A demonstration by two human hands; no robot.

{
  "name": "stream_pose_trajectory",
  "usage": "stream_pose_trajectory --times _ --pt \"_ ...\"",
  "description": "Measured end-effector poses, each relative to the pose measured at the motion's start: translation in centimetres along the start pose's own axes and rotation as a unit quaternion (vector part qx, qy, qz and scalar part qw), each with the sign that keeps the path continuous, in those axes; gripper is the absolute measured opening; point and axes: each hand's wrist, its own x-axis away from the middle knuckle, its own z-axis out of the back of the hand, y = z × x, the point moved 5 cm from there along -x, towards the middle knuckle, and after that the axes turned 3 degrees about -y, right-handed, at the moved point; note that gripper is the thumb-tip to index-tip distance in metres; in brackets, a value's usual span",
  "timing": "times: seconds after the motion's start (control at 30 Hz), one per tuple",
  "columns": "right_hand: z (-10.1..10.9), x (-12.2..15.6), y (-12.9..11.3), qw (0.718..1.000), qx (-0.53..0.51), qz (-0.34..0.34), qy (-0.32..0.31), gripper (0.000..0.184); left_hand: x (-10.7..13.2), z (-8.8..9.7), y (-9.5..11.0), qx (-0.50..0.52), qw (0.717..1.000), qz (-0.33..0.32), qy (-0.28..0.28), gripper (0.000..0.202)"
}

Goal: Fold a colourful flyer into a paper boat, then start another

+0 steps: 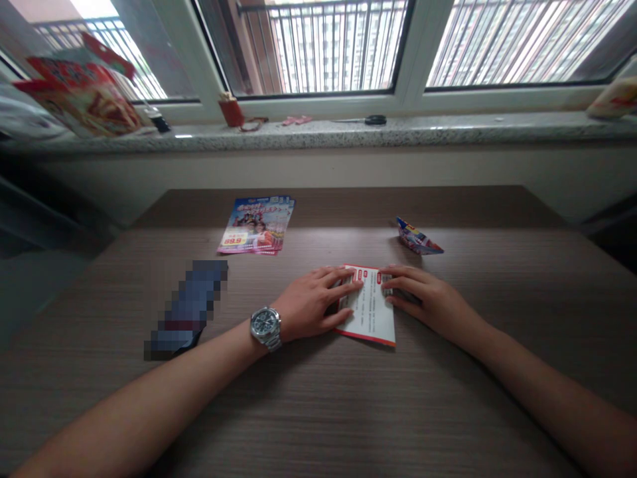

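Note:
A white printed flyer with red edges lies on the wooden table in front of me, narrower than the flyers farther back; whether it is folded I cannot tell. My left hand, with a metal watch on its wrist, rests on the flyer's left part, fingers spread. On the right edge lie the fingertips of my right hand, its fingers stretched out and apart. Beyond the right hand sits a small folded paper boat in blue and other colours.
A stack of colourful flyers lies at the back left of the table. Nearer, a blurred-out dark phone-shaped object lies by my left forearm. Scissors, a red container and a food bag stand or lie on the windowsill.

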Motion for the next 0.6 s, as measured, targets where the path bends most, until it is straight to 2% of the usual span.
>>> stream_pose_trajectory --times 0.3,0.6 --pt "0.51 0.11 0.02 1.000 0.007 0.003 -0.009 0.024 0.02 0.02 -0.04 0.000 1.000 -0.001 -0.001 0.054" --pt "0.78 0.63 -0.02 0.999 0.033 0.013 0.014 0.011 0.00 0.00 -0.05 -0.003 1.000 0.007 -0.012 0.054"
